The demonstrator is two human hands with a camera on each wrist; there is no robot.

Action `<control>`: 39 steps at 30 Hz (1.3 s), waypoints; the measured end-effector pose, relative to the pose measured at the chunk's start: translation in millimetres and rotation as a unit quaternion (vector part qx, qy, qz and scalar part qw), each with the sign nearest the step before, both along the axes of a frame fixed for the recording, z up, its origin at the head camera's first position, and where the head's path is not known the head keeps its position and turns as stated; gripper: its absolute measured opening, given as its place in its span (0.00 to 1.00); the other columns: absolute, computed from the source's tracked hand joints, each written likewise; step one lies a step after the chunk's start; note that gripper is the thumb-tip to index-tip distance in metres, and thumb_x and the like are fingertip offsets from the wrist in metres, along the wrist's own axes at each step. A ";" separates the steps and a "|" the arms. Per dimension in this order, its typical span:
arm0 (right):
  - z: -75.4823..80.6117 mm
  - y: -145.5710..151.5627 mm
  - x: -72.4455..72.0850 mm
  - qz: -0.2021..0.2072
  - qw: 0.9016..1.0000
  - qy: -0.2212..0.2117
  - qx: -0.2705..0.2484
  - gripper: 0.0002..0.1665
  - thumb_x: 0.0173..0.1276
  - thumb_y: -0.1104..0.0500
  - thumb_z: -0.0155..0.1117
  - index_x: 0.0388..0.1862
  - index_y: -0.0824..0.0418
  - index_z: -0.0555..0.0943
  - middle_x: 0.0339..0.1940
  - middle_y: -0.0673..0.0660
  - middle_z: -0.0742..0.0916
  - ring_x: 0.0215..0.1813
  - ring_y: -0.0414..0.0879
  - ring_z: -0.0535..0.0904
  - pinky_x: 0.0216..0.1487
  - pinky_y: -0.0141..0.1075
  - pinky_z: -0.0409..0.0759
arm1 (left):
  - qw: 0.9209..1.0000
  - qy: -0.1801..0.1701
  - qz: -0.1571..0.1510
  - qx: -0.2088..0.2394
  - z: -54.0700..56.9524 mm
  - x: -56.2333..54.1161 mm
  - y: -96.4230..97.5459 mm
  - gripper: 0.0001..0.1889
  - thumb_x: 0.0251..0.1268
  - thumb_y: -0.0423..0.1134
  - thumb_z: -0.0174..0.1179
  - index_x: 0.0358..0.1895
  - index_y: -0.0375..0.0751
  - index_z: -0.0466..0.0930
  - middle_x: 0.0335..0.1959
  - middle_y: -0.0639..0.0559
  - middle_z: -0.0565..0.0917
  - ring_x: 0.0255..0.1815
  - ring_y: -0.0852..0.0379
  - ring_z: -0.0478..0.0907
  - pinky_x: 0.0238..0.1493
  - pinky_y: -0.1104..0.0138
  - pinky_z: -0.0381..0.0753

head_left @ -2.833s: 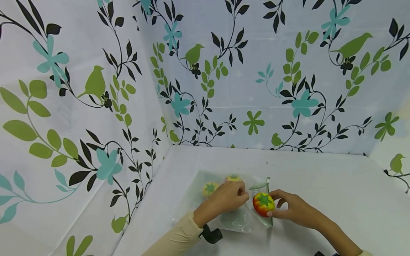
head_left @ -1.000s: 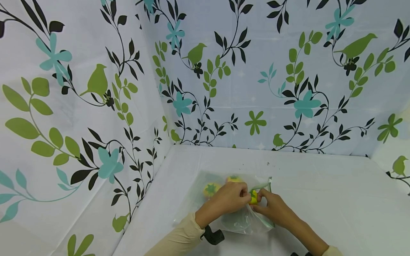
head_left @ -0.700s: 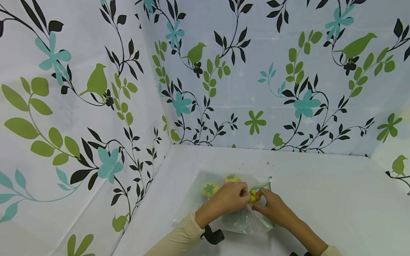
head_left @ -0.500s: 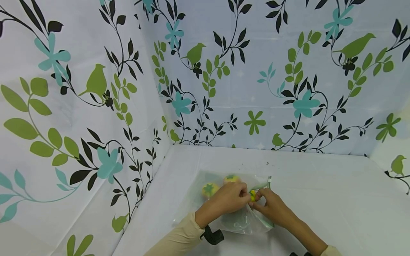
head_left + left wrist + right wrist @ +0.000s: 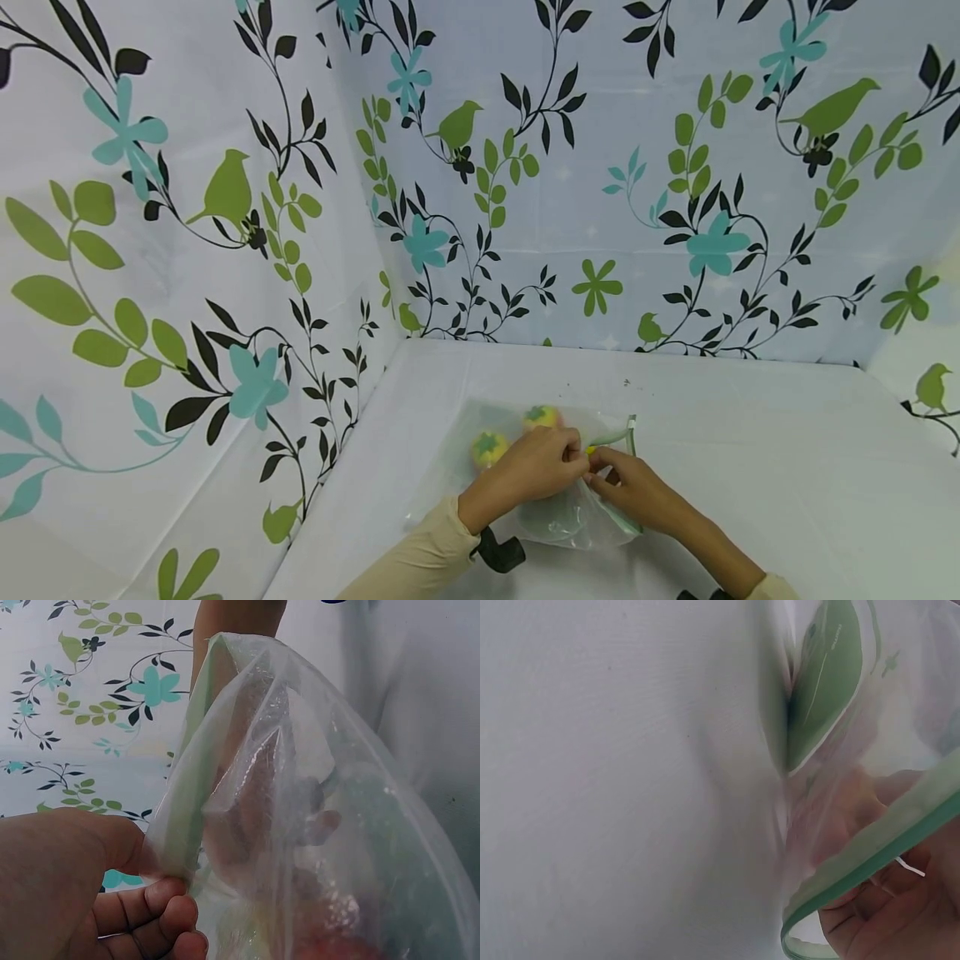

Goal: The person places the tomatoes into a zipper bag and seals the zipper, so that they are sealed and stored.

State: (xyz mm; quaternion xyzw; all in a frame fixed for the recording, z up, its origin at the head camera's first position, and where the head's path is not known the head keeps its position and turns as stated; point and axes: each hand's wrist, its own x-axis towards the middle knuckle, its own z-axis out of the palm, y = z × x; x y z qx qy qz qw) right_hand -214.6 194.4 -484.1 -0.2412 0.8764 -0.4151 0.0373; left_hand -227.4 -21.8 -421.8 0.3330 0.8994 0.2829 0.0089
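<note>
My left hand (image 5: pixel 536 462) pinches the upper edge of a clear zip bag (image 5: pixel 187 787) between thumb and fingers, drawing its mouth up. My right hand (image 5: pixel 637 487) reaches into the mouth from the right, fingers curled round a red-and-yellow toy tomato with a green star top. Only a yellow sliver of that toy tomato (image 5: pixel 591 450) shows past the fingertips. Two more toy tomatoes (image 5: pixel 489 448) lie inside the bag, towards the far left. In the right wrist view, the green zip strip (image 5: pixel 877 859) crosses in front of the right hand, whose fingers show partly through the plastic.
The bag lies on a white-covered table (image 5: pixel 750 433). Behind and to the left hang cloths (image 5: pixel 480 250) printed with leaves, birds and flowers. A black wrist strap mount (image 5: pixel 501 554) sits under the left wrist.
My right hand has carried the toy tomato left from beside the bag into its mouth, where it is now mostly hidden. My left hand has kept its hold on the edge.
</note>
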 end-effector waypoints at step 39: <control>24.7 22.8 55.0 0.024 0.999 -0.044 0.006 0.14 0.84 0.46 0.56 0.51 0.46 0.88 0.44 0.41 0.88 0.43 0.34 0.79 0.40 0.34 0.77 | 0.999 0.045 0.007 -0.011 -6.0 -1.4 5.3 0.17 0.74 0.45 0.61 0.24 0.52 0.70 0.19 0.64 0.70 0.18 0.69 0.64 0.23 0.74 0.64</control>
